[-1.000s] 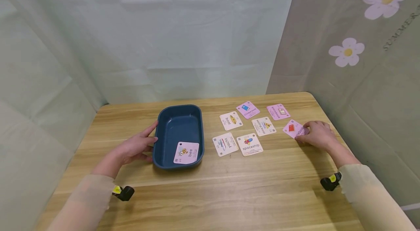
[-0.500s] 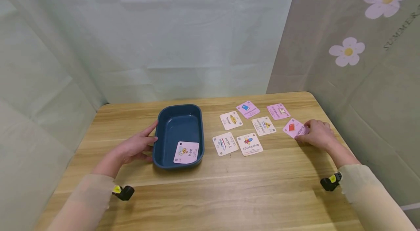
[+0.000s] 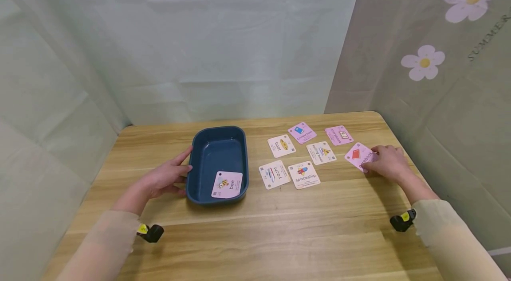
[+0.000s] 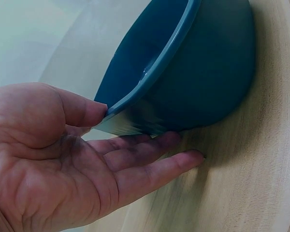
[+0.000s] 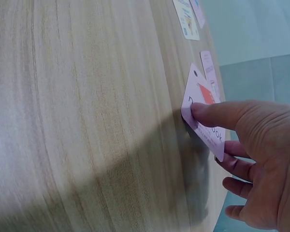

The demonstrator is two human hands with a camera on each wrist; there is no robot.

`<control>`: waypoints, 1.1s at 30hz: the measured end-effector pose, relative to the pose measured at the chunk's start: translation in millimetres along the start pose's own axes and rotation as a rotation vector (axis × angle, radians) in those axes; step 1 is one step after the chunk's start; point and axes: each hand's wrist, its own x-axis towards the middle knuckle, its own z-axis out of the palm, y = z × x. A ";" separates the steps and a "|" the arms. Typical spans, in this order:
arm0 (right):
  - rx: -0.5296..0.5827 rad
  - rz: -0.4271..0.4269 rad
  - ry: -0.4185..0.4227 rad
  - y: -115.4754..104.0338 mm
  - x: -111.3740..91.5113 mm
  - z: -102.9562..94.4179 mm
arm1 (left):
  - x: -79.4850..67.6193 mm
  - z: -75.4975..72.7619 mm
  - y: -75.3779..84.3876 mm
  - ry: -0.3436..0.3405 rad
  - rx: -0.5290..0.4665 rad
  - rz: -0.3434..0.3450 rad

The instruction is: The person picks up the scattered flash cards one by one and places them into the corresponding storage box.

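My right hand pinches a pink picture card, the notebook card, by its near right corner. In the right wrist view the thumb presses on the card's face, with fingers behind it, and the card tilts up off the table. My left hand lies against the left side of a dark blue tray. Its thumb tip touches the rim, and the other fingers extend along the outer wall in the left wrist view. Inside the tray, at its near end, is a bee card.
Several more cards lie on the wooden table: boat, Chinese book, storybook, sailing boat, yacht and spaceship. Hanging cloth borders the table's back and sides.
The notebook card has lifted and tilted slightly in my right hand's pinch, and that hand has shifted a little to the right. My left hand and the tray have stayed put.
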 end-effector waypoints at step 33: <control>0.098 0.009 0.112 -9.4 -10.0 -19.7 | 1.1 -0.5 -1.4 0.007 0.002 0.002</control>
